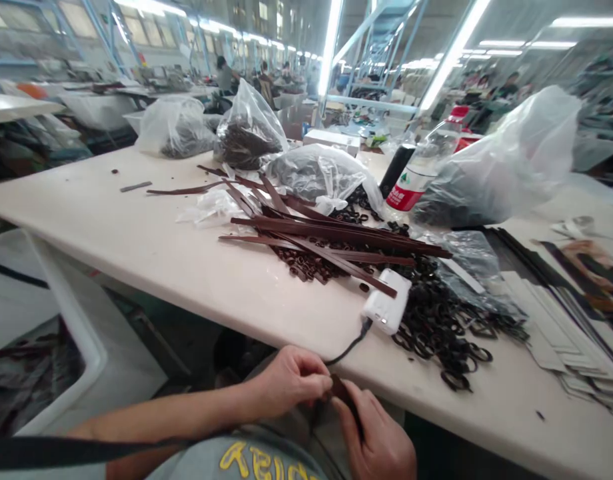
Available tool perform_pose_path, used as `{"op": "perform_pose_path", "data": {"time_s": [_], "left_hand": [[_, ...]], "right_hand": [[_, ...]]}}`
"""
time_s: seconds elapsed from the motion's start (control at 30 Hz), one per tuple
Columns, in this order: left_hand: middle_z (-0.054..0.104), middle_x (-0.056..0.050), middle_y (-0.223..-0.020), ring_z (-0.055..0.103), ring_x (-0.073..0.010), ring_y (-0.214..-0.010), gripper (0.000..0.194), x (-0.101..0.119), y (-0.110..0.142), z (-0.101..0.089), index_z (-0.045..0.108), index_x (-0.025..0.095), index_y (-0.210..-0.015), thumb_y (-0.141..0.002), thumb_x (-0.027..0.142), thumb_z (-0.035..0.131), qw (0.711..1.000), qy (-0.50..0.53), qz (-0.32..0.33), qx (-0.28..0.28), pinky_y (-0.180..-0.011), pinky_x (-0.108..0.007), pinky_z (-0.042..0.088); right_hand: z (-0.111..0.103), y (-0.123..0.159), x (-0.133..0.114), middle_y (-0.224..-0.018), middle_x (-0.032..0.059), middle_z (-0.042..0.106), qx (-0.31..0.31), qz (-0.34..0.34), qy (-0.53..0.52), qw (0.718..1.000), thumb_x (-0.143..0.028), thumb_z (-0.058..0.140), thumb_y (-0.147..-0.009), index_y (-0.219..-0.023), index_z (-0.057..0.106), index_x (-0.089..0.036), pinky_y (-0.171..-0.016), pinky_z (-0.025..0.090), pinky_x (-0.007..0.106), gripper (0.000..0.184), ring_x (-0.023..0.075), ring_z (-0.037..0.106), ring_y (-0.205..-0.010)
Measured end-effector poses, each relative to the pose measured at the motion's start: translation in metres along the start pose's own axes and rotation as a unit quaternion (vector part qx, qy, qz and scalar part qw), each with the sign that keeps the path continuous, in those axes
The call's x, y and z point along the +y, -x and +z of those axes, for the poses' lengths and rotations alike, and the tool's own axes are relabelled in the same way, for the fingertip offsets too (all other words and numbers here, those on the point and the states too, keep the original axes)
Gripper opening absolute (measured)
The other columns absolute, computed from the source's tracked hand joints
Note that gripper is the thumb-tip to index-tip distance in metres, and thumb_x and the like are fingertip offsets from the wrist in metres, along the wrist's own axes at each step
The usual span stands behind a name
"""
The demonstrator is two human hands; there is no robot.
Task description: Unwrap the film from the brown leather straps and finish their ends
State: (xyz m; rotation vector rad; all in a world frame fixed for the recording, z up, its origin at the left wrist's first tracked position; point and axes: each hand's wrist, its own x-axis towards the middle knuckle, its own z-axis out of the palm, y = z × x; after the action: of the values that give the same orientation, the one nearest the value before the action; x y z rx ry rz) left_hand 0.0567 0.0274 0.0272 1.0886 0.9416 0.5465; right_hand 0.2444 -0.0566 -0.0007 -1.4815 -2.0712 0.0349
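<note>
Close to my body, below the table's front edge, my right hand [379,433] is closed around a dark brown strip [347,399] that looks like leather. My left hand [294,379] is pinched at the strip's upper end; whatever small thing is between its fingertips is too hidden to name. On the table, a pile of long brown strips [331,233] lies over many small brown loops [306,263]. A heap of black loops [436,320] spreads to the right, beside a white power bank [388,301] with a black cable [354,343].
Plastic bags of dark pieces [249,137] stand along the back, with another large bag [501,160] at right. A bottle with a red cap [426,160] leans near a black cylinder [397,170]. Flat pale strips [541,327] lie at right. A white bin [81,333] stands left, below the table.
</note>
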Motion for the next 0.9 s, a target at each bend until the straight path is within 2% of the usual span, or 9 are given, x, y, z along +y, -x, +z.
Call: {"op": "perform_pose_path", "data": {"time_s": [0.17, 0.4, 0.5, 0.6, 0.67, 0.73, 0.8, 0.87, 0.9], "left_hand": [[0.056, 0.001, -0.053, 0.041, -0.0072, -0.048, 0.016, -0.002, -0.002, -0.003, 0.074, 0.012, -0.069, -0.073, 0.024, 0.065, 0.999, -0.041, 0.033, -0.003, -0.045, -0.019, 0.029], [0.056, 0.000, -0.056, 0.042, -0.0074, -0.052, 0.014, 0.002, -0.001, -0.008, 0.073, 0.012, -0.067, -0.072, 0.024, 0.066, 0.997, -0.045, 0.069, -0.008, -0.048, -0.019, 0.031], [0.059, -0.001, -0.058, 0.046, -0.0085, -0.053, 0.018, 0.014, 0.000, -0.012, 0.073, 0.013, -0.069, -0.072, 0.029, 0.067, 0.997, -0.034, 0.042, -0.058, -0.050, -0.020, 0.035], [0.061, -0.002, -0.058, 0.050, -0.0112, -0.053, 0.024, 0.034, -0.008, -0.031, 0.073, 0.013, -0.072, -0.075, 0.037, 0.068, 0.992, -0.067, 0.032, -0.103, -0.051, -0.022, 0.039], [0.061, -0.002, -0.061, 0.052, -0.0123, -0.056, 0.024, 0.050, -0.022, -0.052, 0.073, 0.014, -0.073, -0.077, 0.037, 0.068, 0.988, -0.122, 0.076, -0.051, -0.055, -0.024, 0.041], [0.063, -0.002, -0.069, 0.054, -0.0128, -0.063, 0.017, 0.065, -0.041, -0.078, 0.075, 0.016, -0.076, -0.079, 0.033, 0.068, 0.957, -0.238, 0.157, 0.052, -0.063, -0.024, 0.044], [0.065, -0.003, -0.081, 0.056, -0.0134, -0.069, 0.013, 0.077, -0.063, -0.101, 0.077, 0.019, -0.086, -0.081, 0.026, 0.067, 0.882, -0.398, 0.213, 0.133, -0.072, -0.025, 0.045], [0.065, -0.004, -0.090, 0.059, -0.0142, -0.073, 0.016, 0.084, -0.083, -0.116, 0.077, 0.020, -0.092, -0.081, 0.020, 0.066, 0.821, -0.501, 0.218, 0.165, -0.077, -0.026, 0.046], [0.064, -0.004, -0.092, 0.059, -0.0145, -0.075, 0.017, 0.086, -0.091, -0.121, 0.077, 0.020, -0.092, -0.080, 0.018, 0.066, 0.809, -0.523, 0.212, 0.165, -0.077, -0.025, 0.046]], "right_hand": [[0.000, -0.003, 0.003, -0.096, 0.0120, 0.077, -0.022, -0.016, 0.014, 1.000, -0.030, 0.052, -0.099, -0.112, 0.065, -0.012, -0.066, 0.058, 0.026, 0.026, 0.0228, 0.076, -0.080], [-0.007, -0.021, -0.007, -0.085, 0.0061, 0.074, -0.044, -0.008, -0.077, 0.996, -0.027, 0.048, -0.100, -0.106, 0.065, -0.017, -0.062, 0.055, 0.024, 0.021, 0.0180, 0.073, -0.070], [-0.009, -0.024, -0.008, -0.081, 0.0058, 0.073, -0.042, -0.012, -0.082, 0.996, -0.026, 0.048, -0.099, -0.102, 0.066, -0.018, -0.062, 0.053, 0.024, 0.019, 0.0176, 0.072, -0.068], [-0.012, -0.026, -0.008, -0.073, 0.0038, 0.070, -0.050, 0.002, -0.090, 0.995, -0.026, 0.046, -0.100, -0.091, 0.066, -0.020, -0.059, 0.049, 0.025, 0.022, 0.0161, 0.068, -0.062], [-0.014, -0.026, -0.006, -0.066, 0.0015, 0.066, -0.049, 0.028, -0.093, 0.994, -0.028, 0.045, -0.101, -0.085, 0.065, -0.021, -0.056, 0.045, 0.025, 0.026, 0.0149, 0.065, -0.057], [-0.015, -0.025, -0.005, -0.065, 0.0007, 0.064, -0.040, 0.050, -0.097, 0.993, -0.029, 0.044, -0.101, -0.083, 0.064, -0.021, -0.056, 0.044, 0.026, 0.027, 0.0147, 0.063, -0.055], [-0.015, -0.024, -0.004, -0.067, 0.0010, 0.065, -0.029, 0.055, -0.104, 0.993, -0.030, 0.046, -0.101, -0.086, 0.064, -0.021, -0.057, 0.044, 0.025, 0.025, 0.0147, 0.064, -0.056], [-0.014, -0.023, -0.003, -0.069, 0.0011, 0.067, -0.027, 0.059, -0.114, 0.991, -0.029, 0.047, -0.101, -0.089, 0.064, -0.021, -0.058, 0.045, 0.025, 0.023, 0.0145, 0.065, -0.058], [-0.013, -0.023, -0.002, -0.070, 0.0011, 0.067, -0.027, 0.064, -0.118, 0.991, -0.029, 0.047, -0.101, -0.089, 0.065, -0.021, -0.059, 0.045, 0.024, 0.022, 0.0144, 0.065, -0.059]]}}
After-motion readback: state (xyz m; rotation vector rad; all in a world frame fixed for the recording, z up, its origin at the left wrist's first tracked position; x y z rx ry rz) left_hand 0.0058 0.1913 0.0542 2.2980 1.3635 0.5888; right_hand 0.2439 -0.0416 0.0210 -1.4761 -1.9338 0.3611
